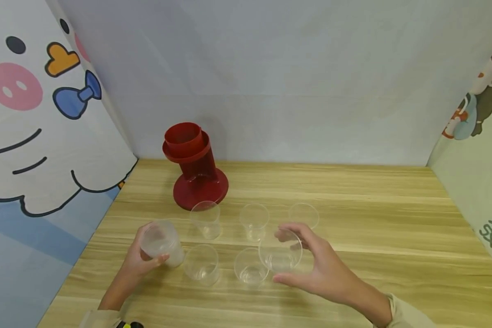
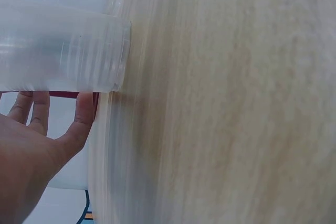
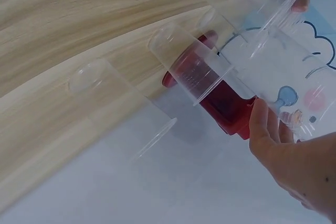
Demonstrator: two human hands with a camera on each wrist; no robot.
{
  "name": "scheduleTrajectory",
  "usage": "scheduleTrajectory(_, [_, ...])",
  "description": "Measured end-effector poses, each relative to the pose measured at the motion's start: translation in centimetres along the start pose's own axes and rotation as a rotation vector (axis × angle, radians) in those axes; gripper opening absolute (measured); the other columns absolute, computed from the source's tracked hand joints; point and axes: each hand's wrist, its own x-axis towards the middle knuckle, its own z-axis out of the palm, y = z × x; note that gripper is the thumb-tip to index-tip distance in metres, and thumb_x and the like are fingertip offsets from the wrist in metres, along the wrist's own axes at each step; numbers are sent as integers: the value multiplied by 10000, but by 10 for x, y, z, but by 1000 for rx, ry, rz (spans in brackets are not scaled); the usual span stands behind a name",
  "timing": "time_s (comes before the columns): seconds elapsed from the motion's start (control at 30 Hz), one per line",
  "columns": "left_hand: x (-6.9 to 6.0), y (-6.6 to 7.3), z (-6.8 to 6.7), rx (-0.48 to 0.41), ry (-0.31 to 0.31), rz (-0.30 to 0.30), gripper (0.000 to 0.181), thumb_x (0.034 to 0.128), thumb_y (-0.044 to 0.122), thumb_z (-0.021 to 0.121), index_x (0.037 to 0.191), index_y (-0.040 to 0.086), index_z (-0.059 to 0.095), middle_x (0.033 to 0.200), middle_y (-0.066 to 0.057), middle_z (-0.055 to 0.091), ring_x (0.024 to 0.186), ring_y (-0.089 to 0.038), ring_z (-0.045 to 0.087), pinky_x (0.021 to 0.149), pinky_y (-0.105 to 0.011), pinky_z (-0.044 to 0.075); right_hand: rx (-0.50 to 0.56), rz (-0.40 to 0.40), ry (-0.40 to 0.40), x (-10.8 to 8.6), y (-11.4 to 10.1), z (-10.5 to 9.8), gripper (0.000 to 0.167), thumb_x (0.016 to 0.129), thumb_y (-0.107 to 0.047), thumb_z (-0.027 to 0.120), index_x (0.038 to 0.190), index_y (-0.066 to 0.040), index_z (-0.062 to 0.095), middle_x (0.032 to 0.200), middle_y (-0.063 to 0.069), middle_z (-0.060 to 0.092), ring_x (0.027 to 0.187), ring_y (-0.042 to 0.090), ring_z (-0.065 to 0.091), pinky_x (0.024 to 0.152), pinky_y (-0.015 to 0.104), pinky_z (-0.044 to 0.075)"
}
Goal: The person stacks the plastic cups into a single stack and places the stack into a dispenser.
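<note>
On my feed the left hand (image 1: 136, 263) grips a nested stack of clear cups (image 1: 162, 241) and the right hand (image 1: 317, 269) a single clear cup (image 1: 280, 253) just right of a standing cup (image 1: 247, 269), which I think a slight sideways bump could topple.

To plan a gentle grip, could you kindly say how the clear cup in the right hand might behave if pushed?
The clear cup is probably light, its wall looking thin. That wall may flex if squeezed. Wider at the rim than the base, it could tip.
</note>
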Motion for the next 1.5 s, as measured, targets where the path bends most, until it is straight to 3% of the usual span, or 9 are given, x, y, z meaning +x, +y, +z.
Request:
scheduleTrajectory(0.37, [0,1,0,8,0,-10,755,791,26,696,1399,50,250,1288,-128,377,1080,-166,408,814,-245,440,22,-48,-4,9,-1,1,730,713,-245,837,1317,-129,444,1200,-34,584,1111,207,545,862,386,479])
scheduleTrajectory(0.87, [-1,-2,-1,-3,15,6,763,783,-11,696,1401,42,251,1279,-125,375,1059,-140,411,803,-232,435,77,-71,-35,31,-7,9,710,707,-233,842,1301,-146,463,1201,-35,585,1113,189,542,887,385,463])
scheduleTrajectory(1.1, [-1,-3,1,-4,12,4,766,782,-2,691,1408,48,252,1293,-148,381,1059,-130,417,807,-245,441,103,-67,-61,42,-7,17,704,710,-238,839,1302,-179,463,1191,-57,582,1098,184,544,872,380,468])
scheduleTrajectory(1.23, [-1,-2,2,-4,12,3,768,783,11,695,1410,52,254,1297,-149,384,1061,-131,418,809,-246,441,115,-63,-74,46,-7,22,702,712,-232,837,1301,-142,464,1196,-49,586,1103,187,547,877,381,468])
scheduleTrajectory(1.37, [-1,-4,3,-3,13,25,765,783,3,695,1407,43,254,1293,-134,378,1059,-117,424,807,-234,440,143,-53,-93,50,-8,26,702,720,-219,830,1304,-101,457,1202,-39,587,1108,198,554,879,380,470])
scheduleTrajectory(1.5, [0,-6,3,-1,16,52,767,776,-8,695,1403,32,255,1282,-136,380,1052,-114,432,798,-233,443,173,-22,-113,56,-10,30,696,720,-225,831,1302,-143,458,1205,-50,582,1116,191,548,885,367,469])
